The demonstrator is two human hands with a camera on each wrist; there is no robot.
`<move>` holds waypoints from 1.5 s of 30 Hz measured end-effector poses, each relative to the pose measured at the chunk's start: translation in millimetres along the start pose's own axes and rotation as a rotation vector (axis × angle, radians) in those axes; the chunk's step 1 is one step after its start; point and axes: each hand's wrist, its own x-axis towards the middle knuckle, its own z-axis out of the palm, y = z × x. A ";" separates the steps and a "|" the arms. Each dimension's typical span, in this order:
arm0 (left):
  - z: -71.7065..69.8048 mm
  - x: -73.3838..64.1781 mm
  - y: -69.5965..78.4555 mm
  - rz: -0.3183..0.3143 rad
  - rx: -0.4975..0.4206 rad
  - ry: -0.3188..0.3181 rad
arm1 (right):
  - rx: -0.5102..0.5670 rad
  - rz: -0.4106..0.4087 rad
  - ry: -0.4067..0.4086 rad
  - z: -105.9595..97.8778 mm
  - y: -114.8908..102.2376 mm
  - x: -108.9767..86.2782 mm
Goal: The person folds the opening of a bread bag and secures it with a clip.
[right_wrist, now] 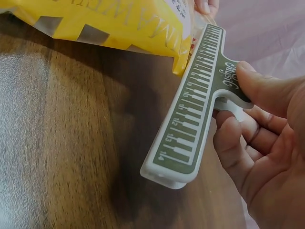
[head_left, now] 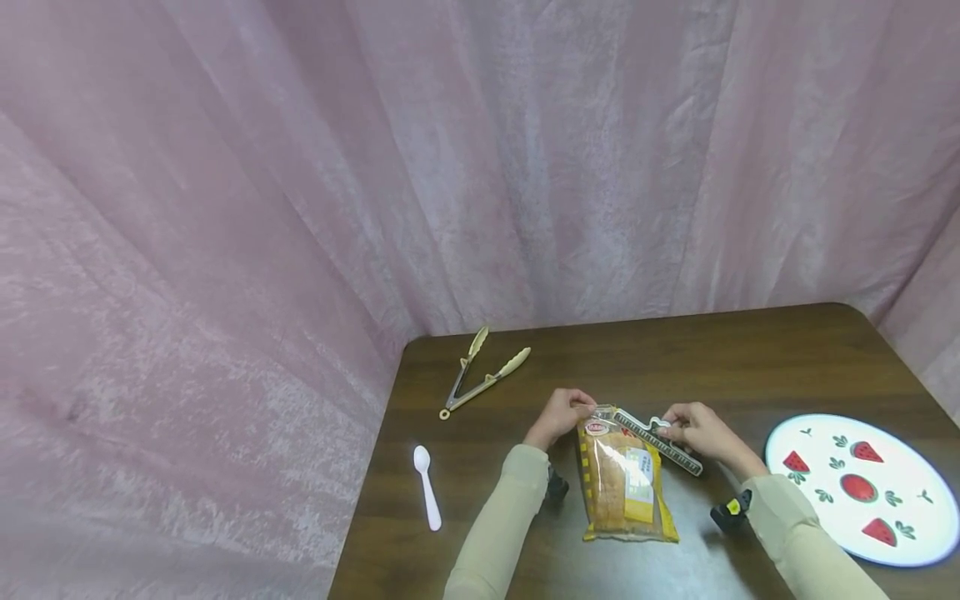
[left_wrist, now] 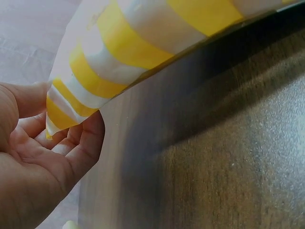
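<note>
A yellow and clear bag of sliced bread (head_left: 611, 479) lies on the table, its top end toward the far side. My left hand (head_left: 562, 414) pinches the bag's upper left corner; in the left wrist view the yellow-striped edge (left_wrist: 100, 71) runs between thumb and fingers. By its handle, my right hand (head_left: 699, 429) grips a long clip (head_left: 667, 448) with a piano-key print. The clip (right_wrist: 193, 102) slants across the bag's upper right corner, its lower end sticking out past the bag's side. In the right wrist view, the thumb presses one handle plate and fingers curl behind.
Tongs (head_left: 480, 379) with cream tips lie spread at the far left of the brown table (head_left: 750, 358). Nearer on the left is a white spoon (head_left: 427, 487). A white oval plate (head_left: 817, 442) with watermelon pictures lies at the right. Pink curtains (head_left: 525, 167) hang behind.
</note>
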 end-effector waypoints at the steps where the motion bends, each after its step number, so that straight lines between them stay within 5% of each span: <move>1: 0.0 0.0 -0.8 0.002 0.002 -0.001 | 0.002 -0.001 0.003 0.6 0.4 0.5; 25: -8.9 0.0 2.9 0.066 -0.011 -0.013 | 0.024 0.019 0.014 -5.6 -3.9 11.1; 45: -5.8 -5.1 4.1 0.007 0.006 0.023 | 0.076 -0.002 0.005 6.9 -10.4 30.7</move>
